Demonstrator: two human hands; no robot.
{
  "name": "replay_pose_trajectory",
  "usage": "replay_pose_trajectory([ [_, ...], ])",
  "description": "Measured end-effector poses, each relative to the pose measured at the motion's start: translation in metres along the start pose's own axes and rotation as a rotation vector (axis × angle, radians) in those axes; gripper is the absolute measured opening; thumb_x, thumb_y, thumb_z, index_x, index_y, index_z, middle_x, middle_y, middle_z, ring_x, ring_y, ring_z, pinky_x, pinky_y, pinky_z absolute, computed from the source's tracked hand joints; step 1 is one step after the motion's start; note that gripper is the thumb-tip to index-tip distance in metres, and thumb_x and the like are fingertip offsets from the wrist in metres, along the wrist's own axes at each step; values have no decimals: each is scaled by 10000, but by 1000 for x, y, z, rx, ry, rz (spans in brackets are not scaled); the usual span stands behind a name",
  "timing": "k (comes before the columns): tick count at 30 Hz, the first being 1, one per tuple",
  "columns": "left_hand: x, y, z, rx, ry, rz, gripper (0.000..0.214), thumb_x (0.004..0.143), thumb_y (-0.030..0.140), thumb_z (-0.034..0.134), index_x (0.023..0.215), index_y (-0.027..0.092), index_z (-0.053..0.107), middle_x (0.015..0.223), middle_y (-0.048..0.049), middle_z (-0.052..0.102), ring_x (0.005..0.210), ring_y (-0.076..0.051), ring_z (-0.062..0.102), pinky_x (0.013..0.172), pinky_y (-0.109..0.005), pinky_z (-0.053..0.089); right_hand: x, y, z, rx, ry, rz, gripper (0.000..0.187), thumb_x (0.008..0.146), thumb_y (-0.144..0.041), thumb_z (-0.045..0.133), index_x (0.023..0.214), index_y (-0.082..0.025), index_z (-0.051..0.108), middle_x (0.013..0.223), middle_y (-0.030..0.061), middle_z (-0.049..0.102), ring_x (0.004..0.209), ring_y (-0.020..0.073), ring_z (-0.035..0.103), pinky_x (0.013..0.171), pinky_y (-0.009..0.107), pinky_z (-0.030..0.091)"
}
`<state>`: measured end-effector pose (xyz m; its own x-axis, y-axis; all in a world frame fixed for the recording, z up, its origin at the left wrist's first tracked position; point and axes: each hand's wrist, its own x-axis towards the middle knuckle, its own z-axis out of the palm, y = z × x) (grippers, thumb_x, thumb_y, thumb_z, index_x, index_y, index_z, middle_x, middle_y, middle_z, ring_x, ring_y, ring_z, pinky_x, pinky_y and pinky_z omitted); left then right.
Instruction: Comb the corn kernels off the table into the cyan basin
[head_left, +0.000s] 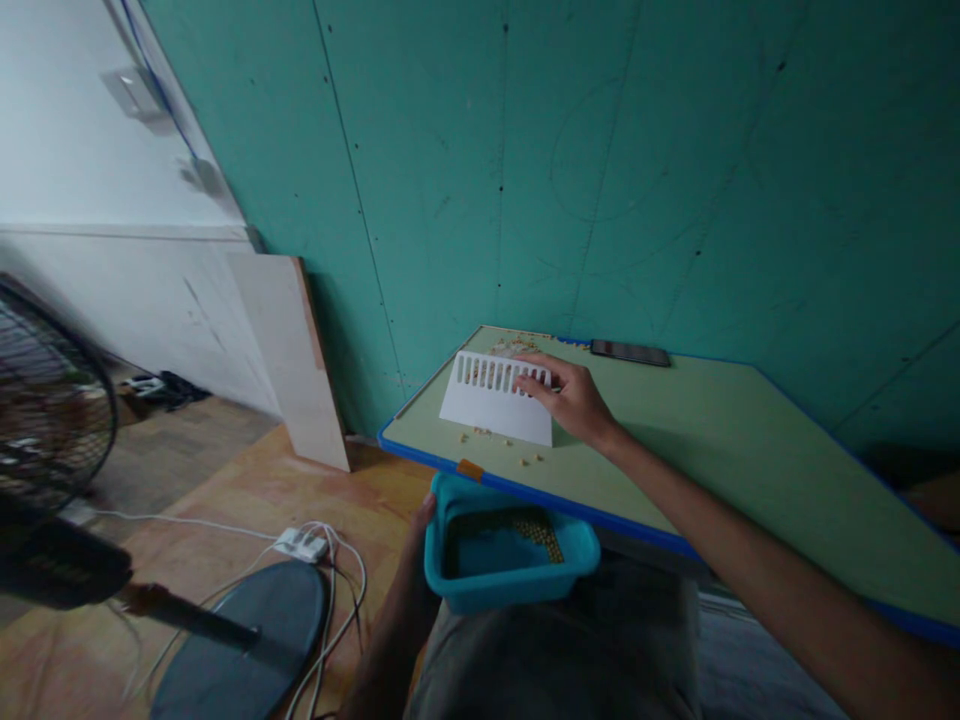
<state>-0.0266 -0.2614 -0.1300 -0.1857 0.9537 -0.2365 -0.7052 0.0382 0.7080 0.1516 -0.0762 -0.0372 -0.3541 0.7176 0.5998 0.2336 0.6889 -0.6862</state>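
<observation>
My right hand grips the top right of a white slotted plastic panel standing tilted on the green table, fingers curled over its slotted edge. Small yellowish grains lie scattered behind and in front of the panel. My left hand holds the left side of a teal plastic tub on my lap, just under the table's blue front edge; most of its fingers are hidden behind the tub. The tub has some grains inside.
A dark phone lies at the table's back edge by the teal wall. On the wooden floor at left stand a fan with a round base, a white power strip with cables, and a leaning board.
</observation>
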Motion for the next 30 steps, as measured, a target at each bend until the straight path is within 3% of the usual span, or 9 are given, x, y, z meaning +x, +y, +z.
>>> replay_pose_trajectory([
  [5,0,0,0,-47,22,-80,347,847,499,702,955,184,797,904,-49,838,1140,-286,713,1113,-366,459,-1,-3,0,82,-42,35,370,856,-393,700,1173,-206,742,957,70,767,772,187,675,643,302,532],
  [9,2,-1,-2,-49,50,-51,299,829,475,734,919,199,803,921,-35,840,1158,-268,706,1137,-339,429,0,-2,0,152,-16,36,391,841,-415,720,1172,-208,739,902,57,755,782,190,680,637,296,534],
  [18,4,-3,-8,-29,23,-60,393,837,500,710,1040,174,793,981,-58,837,1162,-282,705,1121,-353,454,-2,2,3,100,-48,0,363,857,-407,708,1160,-209,743,978,70,761,875,211,691,693,311,546],
  [25,7,0,-16,20,17,-52,513,897,511,624,1284,179,687,1171,-70,796,1259,-287,643,1145,-398,431,-2,1,5,78,-43,27,371,858,-410,703,1166,-205,733,999,73,770,769,187,681,638,301,529],
  [30,6,1,-12,22,-13,-31,534,904,524,605,1302,175,676,1159,-81,799,1230,-294,663,1147,-411,424,-3,1,7,68,-81,8,335,863,-389,697,1141,-206,730,985,59,764,790,182,678,634,287,525],
])
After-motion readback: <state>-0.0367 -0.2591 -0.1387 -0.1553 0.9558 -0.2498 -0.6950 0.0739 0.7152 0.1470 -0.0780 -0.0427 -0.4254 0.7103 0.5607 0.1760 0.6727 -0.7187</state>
